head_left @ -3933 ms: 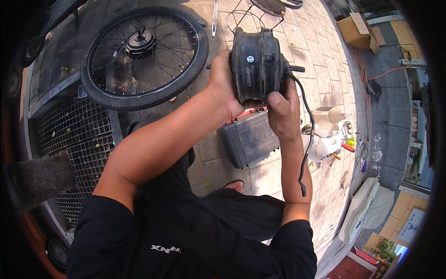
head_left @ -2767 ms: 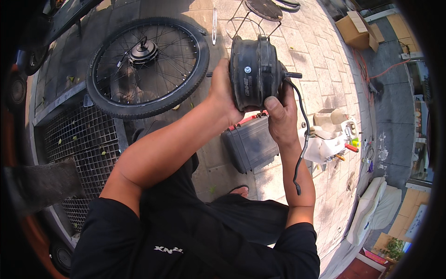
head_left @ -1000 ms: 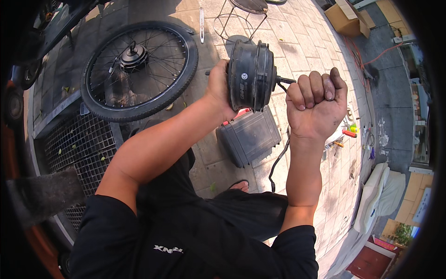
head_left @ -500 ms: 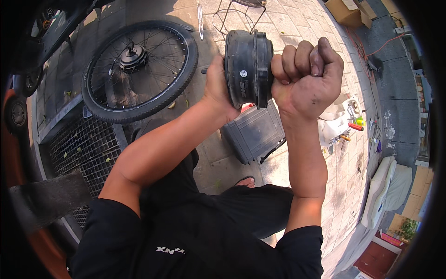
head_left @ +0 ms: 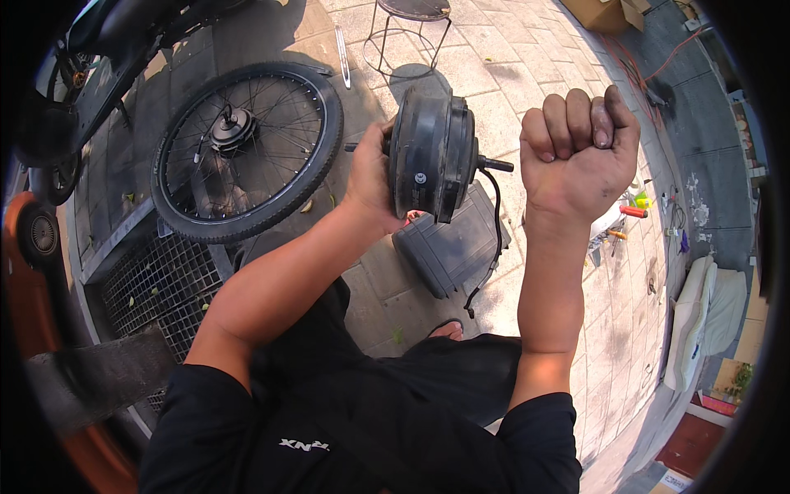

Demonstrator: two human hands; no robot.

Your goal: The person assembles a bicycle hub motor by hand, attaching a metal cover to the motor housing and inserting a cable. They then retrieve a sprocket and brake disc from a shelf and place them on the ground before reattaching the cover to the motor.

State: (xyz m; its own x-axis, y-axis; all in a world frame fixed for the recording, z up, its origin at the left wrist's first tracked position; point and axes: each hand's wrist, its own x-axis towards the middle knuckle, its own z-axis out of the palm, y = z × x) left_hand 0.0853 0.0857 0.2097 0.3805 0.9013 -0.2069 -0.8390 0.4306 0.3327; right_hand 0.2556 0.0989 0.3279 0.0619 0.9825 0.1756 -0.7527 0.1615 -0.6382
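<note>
A black e-bike hub motor (head_left: 429, 156) is held up in front of me, its axle lying roughly sideways. My left hand (head_left: 370, 183) grips its left face, with a short axle end poking out past the fingers. From the right face juts the other axle end (head_left: 496, 165), and a black cable (head_left: 499, 235) hangs from it down past a dark grey case. To the right of the axle, apart from the motor, my right hand (head_left: 578, 156) is raised with fingers curled into a fist. Its fingertips look grimy, and nothing shows in it.
A spoked bicycle wheel (head_left: 336, 136) with its own hub lies at the left, near a metal floor grate (head_left: 136, 284). The grey case (head_left: 448, 259) stands on the paving below the motor. Beyond are a round stool (head_left: 415, 8) and a metal strip (head_left: 342, 58). Red-handled tools (head_left: 633, 212) lie right.
My right fist has come away from the motor to the right, uncovering the axle end and its hanging cable. The motor sits slightly lower in view, still in my left hand.
</note>
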